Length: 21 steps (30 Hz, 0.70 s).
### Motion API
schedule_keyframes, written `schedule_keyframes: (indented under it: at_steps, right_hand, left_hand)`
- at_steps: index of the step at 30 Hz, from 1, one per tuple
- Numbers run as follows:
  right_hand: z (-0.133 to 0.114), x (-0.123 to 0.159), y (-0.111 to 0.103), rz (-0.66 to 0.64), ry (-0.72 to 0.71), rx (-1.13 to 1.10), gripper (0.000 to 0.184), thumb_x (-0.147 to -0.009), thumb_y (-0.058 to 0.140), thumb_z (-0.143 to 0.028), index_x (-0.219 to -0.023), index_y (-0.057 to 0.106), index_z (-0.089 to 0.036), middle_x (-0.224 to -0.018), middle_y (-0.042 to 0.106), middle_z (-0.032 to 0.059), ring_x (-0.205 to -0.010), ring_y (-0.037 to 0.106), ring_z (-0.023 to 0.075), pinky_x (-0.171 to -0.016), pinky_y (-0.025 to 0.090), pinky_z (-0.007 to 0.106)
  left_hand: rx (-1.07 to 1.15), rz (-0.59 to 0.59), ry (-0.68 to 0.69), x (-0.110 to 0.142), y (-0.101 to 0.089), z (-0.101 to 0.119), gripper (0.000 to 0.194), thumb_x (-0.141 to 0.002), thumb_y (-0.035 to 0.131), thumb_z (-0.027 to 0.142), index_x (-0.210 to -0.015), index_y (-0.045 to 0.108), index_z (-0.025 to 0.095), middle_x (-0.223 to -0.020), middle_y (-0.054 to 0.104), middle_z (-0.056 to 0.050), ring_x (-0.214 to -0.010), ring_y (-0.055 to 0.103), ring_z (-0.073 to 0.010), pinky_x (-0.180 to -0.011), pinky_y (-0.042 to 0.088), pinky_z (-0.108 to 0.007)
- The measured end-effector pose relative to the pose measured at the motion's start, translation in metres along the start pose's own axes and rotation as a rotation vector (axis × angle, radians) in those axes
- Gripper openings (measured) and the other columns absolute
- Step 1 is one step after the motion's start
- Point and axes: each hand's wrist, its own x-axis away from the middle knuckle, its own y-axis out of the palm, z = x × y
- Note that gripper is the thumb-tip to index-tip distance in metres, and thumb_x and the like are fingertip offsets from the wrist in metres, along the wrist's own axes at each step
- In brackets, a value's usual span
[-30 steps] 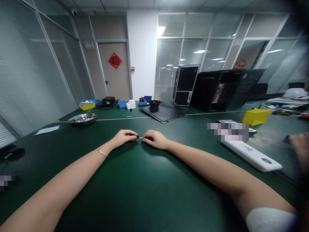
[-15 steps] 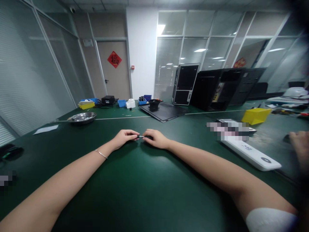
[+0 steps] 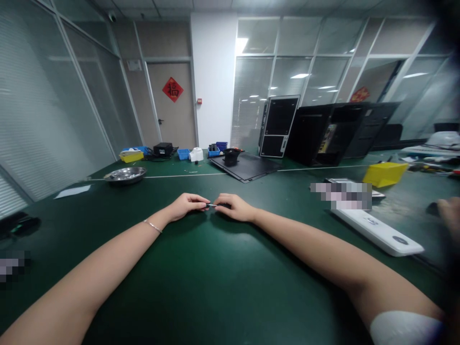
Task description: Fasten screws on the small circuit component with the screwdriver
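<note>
Over the middle of the green table, my left hand (image 3: 187,206) pinches the dark end of a small thin rod (image 3: 212,205). The rod has a pale, metallic-looking shaft and lies level between my two hands. From the other side, my right hand (image 3: 236,208) closes its thumb and fingers around the rod's far end, which they mostly hide. The rod is too small to tell its exact kind. Both hands stay low, close to the table top (image 3: 215,278).
A steel bowl (image 3: 125,175) stands at the left. Black panels (image 3: 247,167) lie ahead, near computer cases (image 3: 280,125). To the right are a long white device (image 3: 381,232), a yellow bin (image 3: 386,173) and another person's hand (image 3: 449,213) at the edge.
The whole view has shifted slightly, so everything appears a little further right. My hands keep nearly the same pose around the rod. The other person's hand shows less at the right edge.
</note>
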Motion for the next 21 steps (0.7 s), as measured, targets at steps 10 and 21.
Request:
schedule_keyframes:
  at_steps: [10, 21]
  right_hand:
    - [0.0014, -0.0007, -0.001, -0.01, -0.022, -0.054, 0.027, -0.096, 0.052, -0.037, -0.105, 0.068, -0.016, -0.093, 0.065, 0.0067, -0.087, 0.061, 0.0173, -0.082, 0.047, 0.03]
    - [-0.0002, -0.0012, 0.0001, 0.016, 0.007, -0.013, 0.024, -0.096, 0.052, -0.034, -0.104, 0.068, -0.017, -0.094, 0.066, 0.0067, -0.088, 0.061, 0.0173, -0.083, 0.047, 0.03]
  left_hand:
    - [0.026, -0.018, -0.028, 0.0008, -0.0016, 0.0024, 0.036, -0.065, 0.084, 0.032, -0.096, 0.077, 0.014, -0.088, 0.078, -0.009, -0.085, 0.071, -0.021, -0.091, 0.053, -0.037]
    - [0.048, -0.02, 0.003, -0.0016, -0.0014, -0.0009, 0.035, -0.07, 0.081, 0.032, -0.098, 0.075, 0.014, -0.091, 0.077, -0.009, -0.089, 0.071, -0.0209, -0.09, 0.053, -0.036]
